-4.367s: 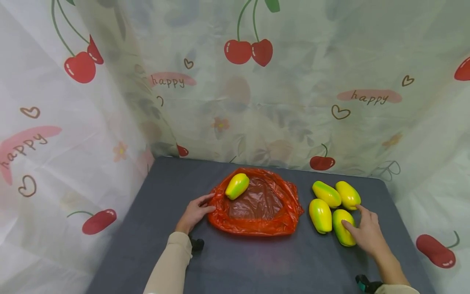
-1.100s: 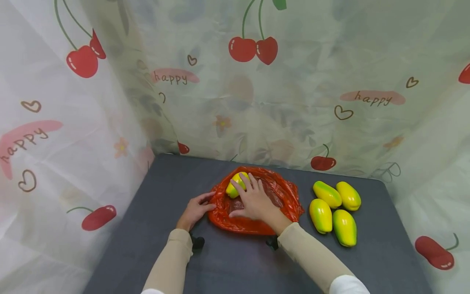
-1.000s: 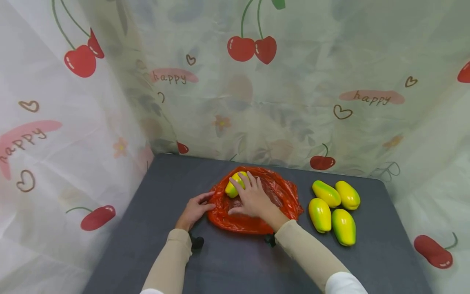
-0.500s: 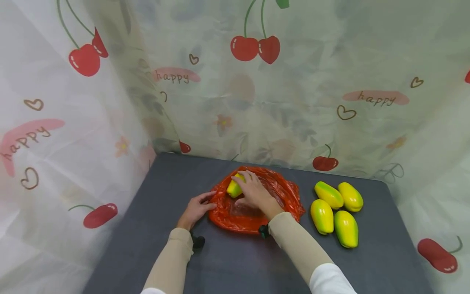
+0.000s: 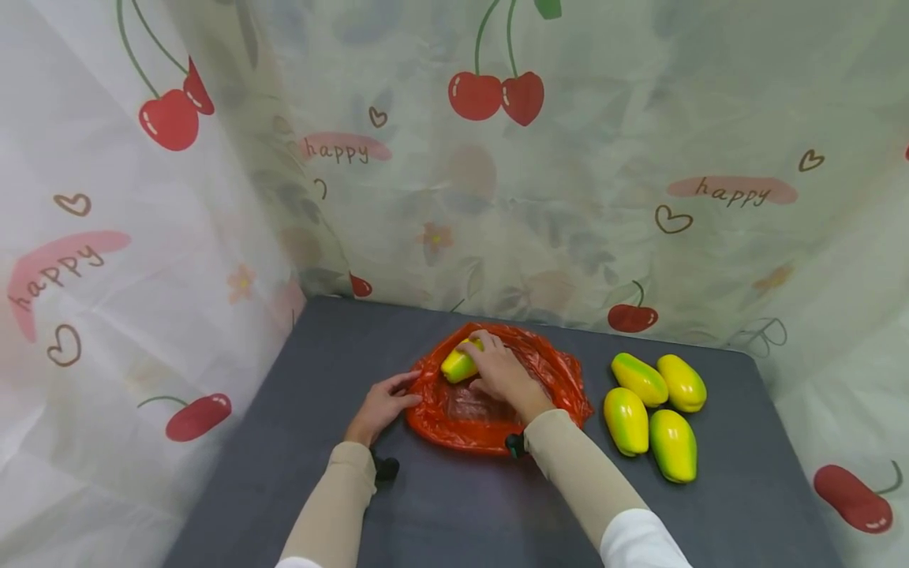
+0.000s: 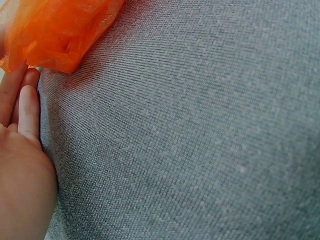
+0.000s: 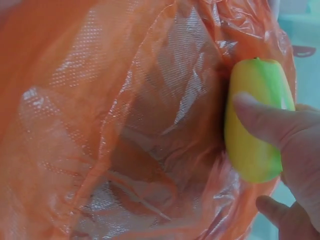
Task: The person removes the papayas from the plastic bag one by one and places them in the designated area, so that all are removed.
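Observation:
A red plastic bag (image 5: pixel 465 438) lies spread on the table with its mouth facing up. One yellow-green papaya (image 5: pixel 458 366) sits at the bag's back left. My right hand (image 5: pixel 503 377) grips this papaya from the right; the right wrist view shows the thumb (image 7: pixel 265 120) across its side and other fingers partly hidden behind it. At the bag's left edge is my left hand (image 5: pixel 379 406), its fingertips right at the red plastic. In the left wrist view its fingers (image 6: pixel 29 112) look nearly straight beneath the bag's edge (image 6: pixel 65 45).
Several more papayas (image 5: pixel 675 446) lie grouped on the table to the right of the bag. The dark grey tabletop (image 5: pixel 454 513) extends in front. A curtain (image 5: pixel 568 237) printed with cherries hangs behind and along both sides.
My right hand has left the papayas on the right and come over to the bag. Its spread fingers have since curled round the papaya there. My left hand has stayed at the bag's edge.

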`<state>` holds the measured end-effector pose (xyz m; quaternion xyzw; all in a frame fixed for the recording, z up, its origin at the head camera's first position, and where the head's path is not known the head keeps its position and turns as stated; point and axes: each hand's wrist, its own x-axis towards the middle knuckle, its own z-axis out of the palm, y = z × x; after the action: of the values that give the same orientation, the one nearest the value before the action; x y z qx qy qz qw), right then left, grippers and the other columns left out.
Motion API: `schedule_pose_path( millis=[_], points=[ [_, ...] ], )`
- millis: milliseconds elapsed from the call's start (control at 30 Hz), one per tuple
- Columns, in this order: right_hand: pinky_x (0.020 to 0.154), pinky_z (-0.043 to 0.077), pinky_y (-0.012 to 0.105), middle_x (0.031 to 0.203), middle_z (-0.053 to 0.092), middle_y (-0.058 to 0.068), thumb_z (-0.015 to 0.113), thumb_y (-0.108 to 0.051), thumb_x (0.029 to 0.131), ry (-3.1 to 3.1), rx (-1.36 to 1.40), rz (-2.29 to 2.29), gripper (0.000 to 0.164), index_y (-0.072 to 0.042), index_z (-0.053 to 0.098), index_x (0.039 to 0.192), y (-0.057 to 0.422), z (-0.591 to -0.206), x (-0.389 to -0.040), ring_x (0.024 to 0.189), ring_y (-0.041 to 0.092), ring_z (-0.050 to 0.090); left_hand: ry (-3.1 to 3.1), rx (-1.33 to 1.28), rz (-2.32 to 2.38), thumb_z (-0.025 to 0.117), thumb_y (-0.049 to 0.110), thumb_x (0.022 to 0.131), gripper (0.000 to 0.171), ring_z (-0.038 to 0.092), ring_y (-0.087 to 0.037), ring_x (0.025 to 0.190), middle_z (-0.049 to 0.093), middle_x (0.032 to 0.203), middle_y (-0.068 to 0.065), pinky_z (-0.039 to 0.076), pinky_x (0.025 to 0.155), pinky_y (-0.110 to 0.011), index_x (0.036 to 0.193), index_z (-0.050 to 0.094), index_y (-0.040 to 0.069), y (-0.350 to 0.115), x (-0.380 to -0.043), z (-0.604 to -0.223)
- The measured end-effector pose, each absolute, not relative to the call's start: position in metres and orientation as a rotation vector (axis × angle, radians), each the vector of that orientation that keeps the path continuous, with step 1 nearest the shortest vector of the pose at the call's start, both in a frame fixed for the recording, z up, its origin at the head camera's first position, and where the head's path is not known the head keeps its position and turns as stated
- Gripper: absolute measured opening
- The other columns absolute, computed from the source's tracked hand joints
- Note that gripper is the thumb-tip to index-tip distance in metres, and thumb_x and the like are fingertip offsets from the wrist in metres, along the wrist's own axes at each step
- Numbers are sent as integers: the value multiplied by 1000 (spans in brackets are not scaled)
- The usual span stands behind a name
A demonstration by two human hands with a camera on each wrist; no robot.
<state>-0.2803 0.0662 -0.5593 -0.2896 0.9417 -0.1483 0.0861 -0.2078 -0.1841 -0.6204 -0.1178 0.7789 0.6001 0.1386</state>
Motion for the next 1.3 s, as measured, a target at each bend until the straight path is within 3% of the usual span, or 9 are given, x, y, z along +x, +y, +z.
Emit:
schedule_pose_path(
  millis=[133,367,533,733,1100,1300],
  points=[
    [110,50,49,146,38,7,80,-12,88,2797,-830,-482,59,-23,52,139,65,-556,-280,128,31,50,2237,-345,1751,77,25,91,49,47,-30,146,54,154,-4,39,121,-52,138,64,30,-184,-207,-620],
    [105,53,45,143,41,7,76,-16,92,2796,-845,-402,48,-23,54,134,64,-549,-280,122,30,46,2237,-315,1753,76,26,92,49,47,-31,146,53,155,-5,38,121,-53,139,64,29,-184,-207,-616],
    [104,52,44,149,44,6,76,-19,93,2792,-846,-376,50,-24,52,137,65,-551,-280,121,31,45,2239,-335,1743,77,26,91,49,47,-31,146,54,154,-5,38,121,-53,138,64,29,-183,-208,-616],
    [104,53,45,143,48,6,77,-20,92,2807,-866,-385,52,-24,52,137,68,-556,-282,117,30,46,2269,-347,1720,77,27,92,48,47,-32,146,54,154,-5,39,120,-53,138,65,30,-182,-208,-618],
    [103,52,48,145,42,8,73,-26,95,2730,-797,-575,59,-26,49,148,75,-551,-278,125,32,43,2297,-331,1713,76,27,92,49,48,-31,145,55,153,-6,39,120,-52,139,64,30,-183,-205,-620],
    [102,52,47,140,41,10,73,-29,94,2733,-764,-696,59,-24,50,148,80,-549,-274,120,30,48,2307,-325,1716,77,29,92,49,49,-31,145,56,152,-5,38,121,-52,139,64,29,-183,-206,-621]
  ],
)
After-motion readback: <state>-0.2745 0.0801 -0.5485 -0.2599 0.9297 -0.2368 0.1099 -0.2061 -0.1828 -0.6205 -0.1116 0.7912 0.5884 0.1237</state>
